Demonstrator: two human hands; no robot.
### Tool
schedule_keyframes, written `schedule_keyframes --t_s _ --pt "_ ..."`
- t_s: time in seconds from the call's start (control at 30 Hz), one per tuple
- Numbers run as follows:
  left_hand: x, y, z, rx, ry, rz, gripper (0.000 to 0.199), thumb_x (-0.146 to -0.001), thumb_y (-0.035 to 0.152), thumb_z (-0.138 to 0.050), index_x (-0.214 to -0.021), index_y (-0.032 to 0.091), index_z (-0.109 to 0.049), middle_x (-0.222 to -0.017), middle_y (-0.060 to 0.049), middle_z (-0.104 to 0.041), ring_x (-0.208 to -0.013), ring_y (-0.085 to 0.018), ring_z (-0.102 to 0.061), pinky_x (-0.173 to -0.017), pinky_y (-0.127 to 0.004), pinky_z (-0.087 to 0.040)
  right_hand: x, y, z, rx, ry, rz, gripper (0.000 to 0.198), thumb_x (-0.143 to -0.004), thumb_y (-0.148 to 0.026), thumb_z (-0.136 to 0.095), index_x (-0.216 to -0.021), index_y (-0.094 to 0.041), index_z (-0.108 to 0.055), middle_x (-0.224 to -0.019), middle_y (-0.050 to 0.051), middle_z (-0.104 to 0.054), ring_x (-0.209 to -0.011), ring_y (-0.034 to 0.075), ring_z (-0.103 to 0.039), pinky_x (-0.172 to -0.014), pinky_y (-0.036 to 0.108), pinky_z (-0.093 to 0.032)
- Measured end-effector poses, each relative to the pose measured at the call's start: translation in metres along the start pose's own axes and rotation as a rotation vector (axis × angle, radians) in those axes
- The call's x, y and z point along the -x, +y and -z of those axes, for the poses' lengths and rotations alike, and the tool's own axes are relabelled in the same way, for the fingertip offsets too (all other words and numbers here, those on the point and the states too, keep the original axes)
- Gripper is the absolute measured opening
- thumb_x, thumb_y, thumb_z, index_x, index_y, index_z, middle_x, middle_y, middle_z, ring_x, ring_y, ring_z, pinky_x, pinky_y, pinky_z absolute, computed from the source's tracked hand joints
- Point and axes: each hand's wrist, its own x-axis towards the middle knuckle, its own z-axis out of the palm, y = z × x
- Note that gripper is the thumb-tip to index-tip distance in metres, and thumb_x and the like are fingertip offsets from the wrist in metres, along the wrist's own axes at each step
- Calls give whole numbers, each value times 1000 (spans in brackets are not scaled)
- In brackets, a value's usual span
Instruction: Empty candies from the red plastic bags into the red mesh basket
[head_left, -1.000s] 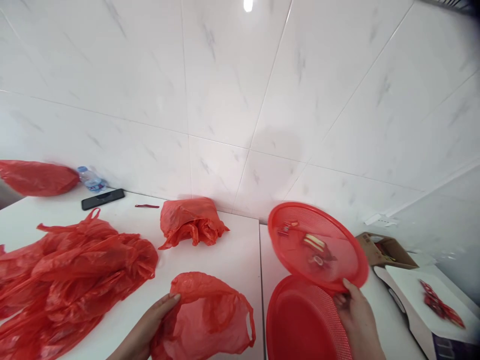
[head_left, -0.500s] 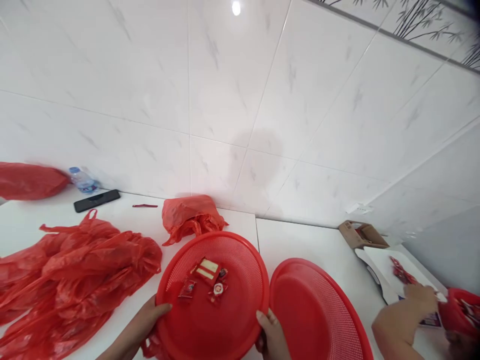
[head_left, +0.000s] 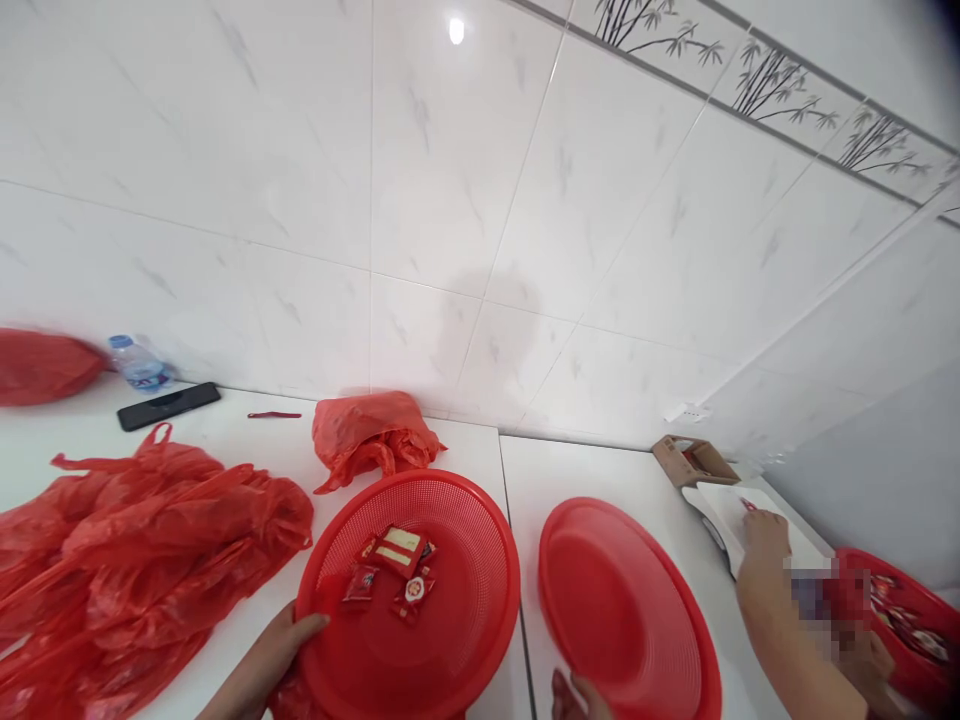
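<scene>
My left hand (head_left: 289, 640) grips the left rim of a red plastic basket (head_left: 491, 600), thumb over the edge. Inside the basket lie a few small red-wrapped candies (head_left: 360, 583) and a larger packet (head_left: 400, 548) with pale bars showing. My right hand (head_left: 579, 697) is at the bottom edge, between this basket and a second red basket (head_left: 559, 560). Its visible fingers are apart with nothing between them; the rest of that hand is cut off by the frame.
Red plastic bags (head_left: 172, 550) lie heaped at the left, and a red bundle (head_left: 371, 430) sits behind the basket. A phone (head_left: 169, 406) and a water bottle (head_left: 141, 365) are by the wall. At the right, another person's arm (head_left: 780, 620) reaches over a white tray (head_left: 795, 525), near a cardboard box (head_left: 694, 460).
My right hand has let go of the basket's right rim and moved right and down. My left hand keeps its hold. The other person's hand has shifted on the tray.
</scene>
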Motion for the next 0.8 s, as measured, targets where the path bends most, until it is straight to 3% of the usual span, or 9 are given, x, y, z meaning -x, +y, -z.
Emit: schedule_keyframes --t_s 0.1,0.17,0.27,0.37,0.5,0.63,0.8 --pt "4 1 -5 11 -67 2 26 -61 25 -76 -82 18 -64 -83 -10 -77 -84 -34 -72 -74 -39 -57 -18 0 16 -132 92 -19 32 -76 -45 -70 -100 -26 -61 -106 5 -66 -97 23 -63 -70 36 -56" --pt "5 1 -10 15 -78 6 28 -61 24 -76 -85 18 -64 -83 -10 -77 -86 -34 -72 -77 -41 -57 -24 -3 13 -265 99 -67 43 -66 -49 -75 -101 -28 -61 -102 3 -69 -87 19 -66 -68 31 -54" --pt "4 0 -20 2 -65 -10 29 -62 23 -74 -89 17 -65 -84 -10 -77 -86 -33 -72 -78 -41 -57 -17 -6 -15 -309 -89 -156 59 -64 -57 -73 -112 -26 -59 -105 6 -71 -82 18 -67 -69 29 -53" --pt "5 -3 -28 -17 -46 -47 33 -62 25 -75 -92 17 -65 -87 -10 -77 -88 -34 -72 -79 -40 -57 0 0 -52 -204 -276 -112 55 -73 -62 -64 -114 -26 -59 -112 6 -69 -90 21 -67 -71 32 -53" --pt "6 -8 -30 6 -119 -93 46 -66 40 -78 -103 17 -65 -99 -13 -76 -97 -32 -70 -87 -40 -54 4 24 -71 -184 -222 -153 50 -64 -51 -76 -105 -25 -63 -106 5 -72 -89 23 -68 -68 32 -54" --pt "2 -13 -25 -39 -140 -14 61 -66 50 -77 -114 17 -59 -101 -15 -75 -92 -31 -71 -80 -39 -55 -12 45 -52 -320 -118 -112 45 -51 -38 -83 -88 -18 -66 -84 5 -75 -74 23 -69 -66 33 -55" --pt "-7 -16 -15 -170 -64 46 66 -61 45 -80 -115 15 -55 -84 -7 -74 -72 -23 -70 -60 -26 -48 -29 58 5 -349 43 -144 41 -45 -35 -85 -78 -19 -66 -73 3 -74 -68 24 -69 -63 34 -56"
